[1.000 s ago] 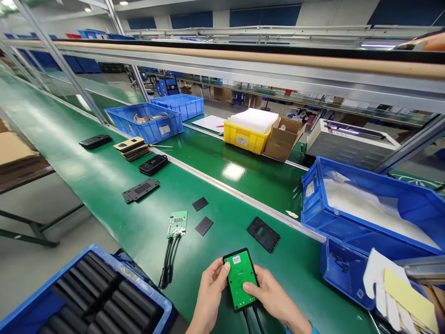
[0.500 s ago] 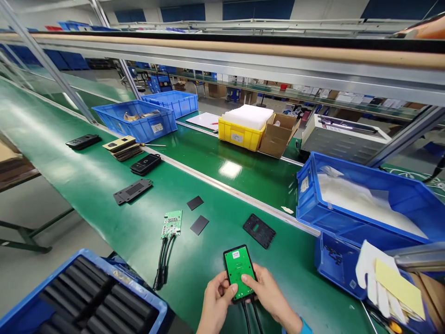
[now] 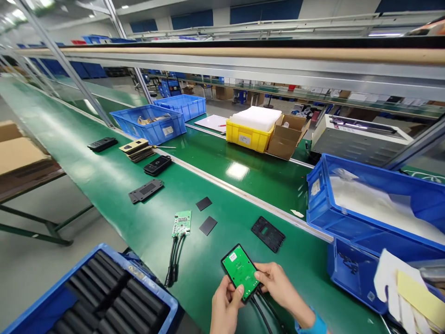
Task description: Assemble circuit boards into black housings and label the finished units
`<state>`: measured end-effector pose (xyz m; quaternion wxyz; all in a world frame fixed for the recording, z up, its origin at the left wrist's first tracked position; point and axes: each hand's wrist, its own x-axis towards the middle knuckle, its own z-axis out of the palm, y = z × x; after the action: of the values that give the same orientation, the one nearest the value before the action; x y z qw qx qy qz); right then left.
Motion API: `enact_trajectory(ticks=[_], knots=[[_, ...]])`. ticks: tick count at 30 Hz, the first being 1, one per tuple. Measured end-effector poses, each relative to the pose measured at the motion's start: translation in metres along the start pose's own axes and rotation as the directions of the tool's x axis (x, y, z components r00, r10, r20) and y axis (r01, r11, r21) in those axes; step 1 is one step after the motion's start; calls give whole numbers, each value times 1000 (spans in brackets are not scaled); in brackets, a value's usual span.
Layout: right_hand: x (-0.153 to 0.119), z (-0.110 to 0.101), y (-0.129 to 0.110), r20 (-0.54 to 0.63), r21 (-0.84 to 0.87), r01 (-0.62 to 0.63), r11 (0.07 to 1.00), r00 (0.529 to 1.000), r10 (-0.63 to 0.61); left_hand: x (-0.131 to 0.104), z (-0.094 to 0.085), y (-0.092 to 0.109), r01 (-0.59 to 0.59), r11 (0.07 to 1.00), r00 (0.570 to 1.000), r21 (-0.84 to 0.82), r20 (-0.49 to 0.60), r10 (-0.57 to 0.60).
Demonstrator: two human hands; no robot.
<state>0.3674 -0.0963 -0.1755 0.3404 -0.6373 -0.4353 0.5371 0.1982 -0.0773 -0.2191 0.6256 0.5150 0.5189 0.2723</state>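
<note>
A green circuit board [image 3: 239, 270] sits in a black plastic housing, with two black cables [image 3: 261, 311] leaving its lower end. My left hand [image 3: 226, 301] grips the housing's lower left, thumb on the board's edge. On the right side, my right hand [image 3: 274, 283] holds it too, thumb near the board's right edge. Just beyond lies a black housing half [image 3: 268, 234] on the green bench. To the left rests another circuit board [image 3: 182, 223] with black cables. Two dark rectangular pads [image 3: 208, 226] lie close to it.
A blue bin of black parts [image 3: 104, 297] stands at lower left. Along the bench's left are a slotted black cover [image 3: 146, 190] and black devices [image 3: 157, 165]. A large blue bin [image 3: 377, 232] and a smaller blue bin [image 3: 354, 278] stand right. A yellow bin [image 3: 245, 139] is at back.
The held board in its housing has turned anticlockwise. My right thumb has shifted from the board's lower middle to its right edge. The camera view has swung slightly left.
</note>
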Motion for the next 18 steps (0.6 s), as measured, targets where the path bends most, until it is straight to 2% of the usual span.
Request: enact_trajectory(ticks=[3, 5, 8, 11, 14, 18], knots=[[2, -27, -1, 38, -235, 66, 970, 998, -59, 10, -26, 25, -97, 970, 995, 224, 23, 95], [8, -41, 3, -12, -411, 57, 910, 998, -68, 26, -55, 47, -139, 909, 984, 393, -53, 173], [19, -43, 5, -104, -527, 45, 849, 988, -117, 54, -98, 76, -76, 801, 935, 594, -236, 265], [30, -31, -1, -177, -558, 46, 829, 969, -173, 76, -128, 91, 64, 730, 897, 680, -359, 256], [39, -25, -7, -245, -619, 34, 784, 941, -235, 86, -145, 93, 130, 719, 899, 683, -387, 205], [50, -42, 1, -394, -819, -135, 558, 839, -375, 82, -149, 89, 63, 793, 903, 605, -373, 213]])
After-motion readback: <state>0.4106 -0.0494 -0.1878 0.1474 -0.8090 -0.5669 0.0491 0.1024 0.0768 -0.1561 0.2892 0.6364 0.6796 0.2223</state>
